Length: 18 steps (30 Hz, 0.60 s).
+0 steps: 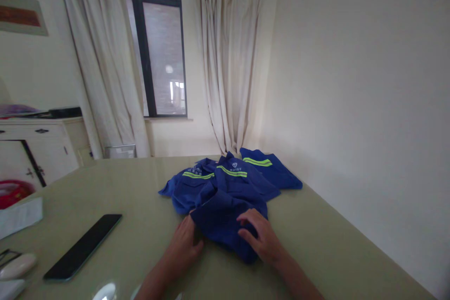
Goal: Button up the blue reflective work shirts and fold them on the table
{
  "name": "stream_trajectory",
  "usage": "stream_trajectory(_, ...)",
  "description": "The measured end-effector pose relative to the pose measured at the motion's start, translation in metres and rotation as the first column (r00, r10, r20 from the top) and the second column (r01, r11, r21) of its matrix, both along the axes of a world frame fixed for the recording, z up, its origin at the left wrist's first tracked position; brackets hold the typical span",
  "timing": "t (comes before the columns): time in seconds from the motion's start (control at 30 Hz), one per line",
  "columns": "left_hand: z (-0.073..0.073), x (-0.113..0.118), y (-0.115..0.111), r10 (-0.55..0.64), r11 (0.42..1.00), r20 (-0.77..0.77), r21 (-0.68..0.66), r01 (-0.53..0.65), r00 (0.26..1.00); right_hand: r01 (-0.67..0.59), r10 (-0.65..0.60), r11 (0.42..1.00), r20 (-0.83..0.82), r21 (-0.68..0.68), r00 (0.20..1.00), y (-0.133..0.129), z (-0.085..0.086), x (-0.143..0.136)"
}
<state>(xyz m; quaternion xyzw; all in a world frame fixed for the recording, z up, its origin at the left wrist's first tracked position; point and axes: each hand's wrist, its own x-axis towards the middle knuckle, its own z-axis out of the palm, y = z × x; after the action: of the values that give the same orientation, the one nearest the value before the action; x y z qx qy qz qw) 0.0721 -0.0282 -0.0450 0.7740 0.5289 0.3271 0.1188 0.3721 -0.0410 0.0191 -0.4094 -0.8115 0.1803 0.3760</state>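
Blue work jackets (228, 187) with yellow-green reflective stripes are lying in a loose heap toward the far right part of the pale green bench (140, 197), near the corner by the curtain (228, 56). A folded piece (270, 168) is sitting at the back of the heap, just beside the wall. The left hand (184, 241) is resting at the near left edge of the closest garment, its fingers curling onto the cloth — whether they are actually pinching a fold cannot be told from this angle. The right hand (262, 239) is lying flat on top of the same garment, fingers spread, pressing rather than clamping.

The fabric is looking soft and limp, probably light, and likely to sag and slide on the glossy surface; it seems best taken at an edge, hem or shoulder seam, where a firm fold can be gathered.

A dark phone (82, 246) is lying well apart to the left, with a white mouse-like object (17, 266) and a pale folded cloth (21, 215) beyond it — all clear of the heap.
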Motion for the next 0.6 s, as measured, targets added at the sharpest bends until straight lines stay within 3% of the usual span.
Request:
stream_trajectory(0.13, -0.003, 0.002, 0.002, 0.078, 0.996, 0.094, 0.037, -0.082, 0.992, -0.077, 0.094, 0.994, 0.253, -0.079, 0.963, -0.01, -0.002, -0.021)
stream_trajectory(0.27, 0.001, -0.001, 0.007, 0.023, 0.998, 0.103, 0.062, -0.03, 0.994, -0.065, 0.087, 0.994, 0.29, -0.084, 0.953, -0.009, -0.008, -0.029)
stream_trajectory(0.37, 0.006, 0.001, 0.013, 0.06, 0.997, 0.155, 0.034, -0.066, 0.986, -0.027, 0.039, 0.996, 0.157, -0.081, 0.987, -0.003, -0.01, -0.025)
stream_trajectory(0.47, 0.02, 0.003, 0.016, 0.1, 0.991, 0.313, 0.048, -0.121, 0.945, 0.1, -0.103, 0.994, -0.083, -0.045, 0.991, 0.006, -0.009, -0.017)
stream_trajectory(0.53, 0.035, 0.0, 0.015, 0.105, 0.987, 0.451, 0.062, -0.149, 0.886, 0.241, -0.242, 0.97, -0.266, -0.037, 0.933, 0.012, -0.006, -0.008)
stream_trajectory(0.6, 0.051, -0.01, 0.011, 0.122, 0.982, 0.583, 0.049, -0.184, 0.803, 0.405, -0.393, 0.912, -0.426, -0.067, 0.815, 0.019, -0.004, 0.003)
